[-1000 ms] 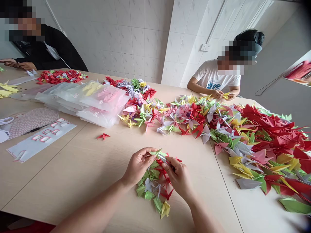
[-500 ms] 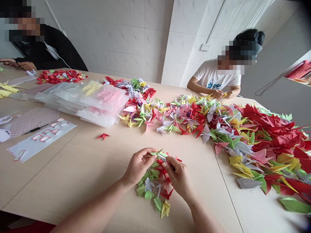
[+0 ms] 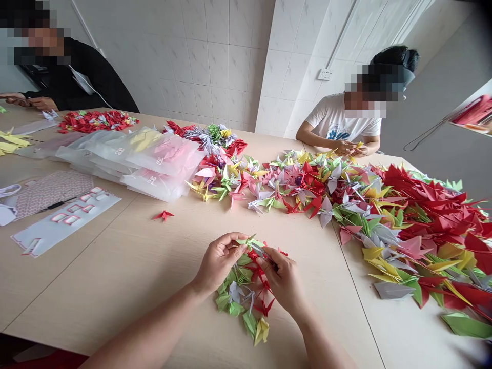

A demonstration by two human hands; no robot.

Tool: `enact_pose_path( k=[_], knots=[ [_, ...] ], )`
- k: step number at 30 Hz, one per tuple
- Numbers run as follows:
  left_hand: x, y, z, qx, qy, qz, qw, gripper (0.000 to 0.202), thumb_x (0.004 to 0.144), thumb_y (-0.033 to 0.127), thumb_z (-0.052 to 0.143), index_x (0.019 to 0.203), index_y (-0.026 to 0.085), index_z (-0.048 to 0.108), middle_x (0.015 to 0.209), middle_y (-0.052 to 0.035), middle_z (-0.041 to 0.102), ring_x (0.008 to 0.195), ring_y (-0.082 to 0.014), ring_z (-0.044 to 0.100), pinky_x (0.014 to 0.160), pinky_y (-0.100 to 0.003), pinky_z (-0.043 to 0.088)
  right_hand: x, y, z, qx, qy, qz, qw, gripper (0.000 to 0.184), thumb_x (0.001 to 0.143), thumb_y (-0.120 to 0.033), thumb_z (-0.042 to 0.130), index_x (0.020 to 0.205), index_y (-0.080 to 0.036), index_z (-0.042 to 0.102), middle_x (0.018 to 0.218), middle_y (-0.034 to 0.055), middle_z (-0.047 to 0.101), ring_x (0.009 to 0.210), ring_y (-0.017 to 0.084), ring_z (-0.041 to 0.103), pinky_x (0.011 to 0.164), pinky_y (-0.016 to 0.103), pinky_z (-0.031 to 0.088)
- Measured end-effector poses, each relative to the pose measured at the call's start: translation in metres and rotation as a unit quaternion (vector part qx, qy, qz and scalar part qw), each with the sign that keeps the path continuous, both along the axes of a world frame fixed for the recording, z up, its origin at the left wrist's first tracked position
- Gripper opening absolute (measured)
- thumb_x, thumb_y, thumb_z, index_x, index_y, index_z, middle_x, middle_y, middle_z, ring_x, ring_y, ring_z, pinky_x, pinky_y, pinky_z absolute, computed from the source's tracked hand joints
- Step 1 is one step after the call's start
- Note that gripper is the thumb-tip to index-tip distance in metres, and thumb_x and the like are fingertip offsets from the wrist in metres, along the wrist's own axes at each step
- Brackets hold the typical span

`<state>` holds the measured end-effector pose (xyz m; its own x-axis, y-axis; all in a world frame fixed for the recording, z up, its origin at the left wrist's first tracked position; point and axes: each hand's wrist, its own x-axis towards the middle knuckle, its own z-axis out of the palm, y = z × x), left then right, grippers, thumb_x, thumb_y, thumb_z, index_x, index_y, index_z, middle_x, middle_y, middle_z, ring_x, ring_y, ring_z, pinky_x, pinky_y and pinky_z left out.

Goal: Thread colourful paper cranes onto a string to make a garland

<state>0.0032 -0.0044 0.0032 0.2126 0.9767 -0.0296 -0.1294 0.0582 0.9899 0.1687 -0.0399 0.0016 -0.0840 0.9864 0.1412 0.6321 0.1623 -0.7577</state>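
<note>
Where things lie on my table (image 3: 115, 277)

Nearest me, a small heap of cranes (image 3: 246, 302) lies under my left hand (image 3: 219, 261) and right hand (image 3: 282, 279), which meet over its far end with one crane (image 3: 257, 249) between their fingertips. Behind it and to the right, a long bank of cranes (image 3: 346, 205) runs from mid-table to the right edge. Left of the bank sits a stack of packets (image 3: 154, 159), with a lone crane (image 3: 163, 215) before it and flat sheets (image 3: 63, 218) further left. A second heap (image 3: 96, 121) lies far left, before one co-worker (image 3: 84, 82); another co-worker (image 3: 334, 123) sits behind the bank. At the left edge lies what I think is loose paper (image 3: 11, 141).
</note>
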Motion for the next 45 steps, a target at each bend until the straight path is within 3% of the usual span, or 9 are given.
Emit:
enact_pose_path(
  k=[10, 29, 45],
  knots=[
    [0.001, 0.000, -0.003, -0.003, 0.003, -0.008, 1.000, 0.025, 0.076, 0.031, 0.061, 0.096, 0.016, 0.062, 0.088, -0.0050, 0.066, 0.079, -0.0153, 0.060, 0.076, -0.027, 0.049, 0.002, 0.000, -0.008, 0.045, -0.040, -0.019, 0.998, 0.021, 0.087, -0.030, 0.046, 0.097, -0.020, 0.061, 0.071, 0.0018, 0.063, 0.060, 0.015, 0.054, 0.055, 0.023, 0.038],
    [0.000, 0.002, -0.003, -0.006, 0.002, -0.014, 1.000, 0.024, 0.076, 0.030, 0.062, 0.096, 0.017, 0.062, 0.086, -0.0040, 0.067, 0.077, -0.0145, 0.061, 0.075, -0.026, 0.049, 0.003, 0.001, -0.010, 0.056, -0.082, -0.026, 0.995, 0.020, 0.088, -0.029, 0.046, 0.095, -0.019, 0.061, 0.070, 0.0018, 0.063, 0.059, 0.014, 0.054, 0.054, 0.023, 0.036],
    [-0.001, 0.003, -0.006, -0.004, -0.006, -0.030, 1.000, 0.022, 0.078, 0.028, 0.061, 0.098, 0.018, 0.061, 0.089, -0.0031, 0.066, 0.078, -0.0127, 0.059, 0.075, -0.024, 0.049, 0.002, 0.000, -0.009, 0.038, -0.045, -0.010, 0.998, 0.017, 0.089, -0.030, 0.045, 0.085, -0.020, 0.059, 0.064, -0.0008, 0.058, 0.057, 0.014, 0.049, 0.053, 0.021, 0.034]
  ],
)
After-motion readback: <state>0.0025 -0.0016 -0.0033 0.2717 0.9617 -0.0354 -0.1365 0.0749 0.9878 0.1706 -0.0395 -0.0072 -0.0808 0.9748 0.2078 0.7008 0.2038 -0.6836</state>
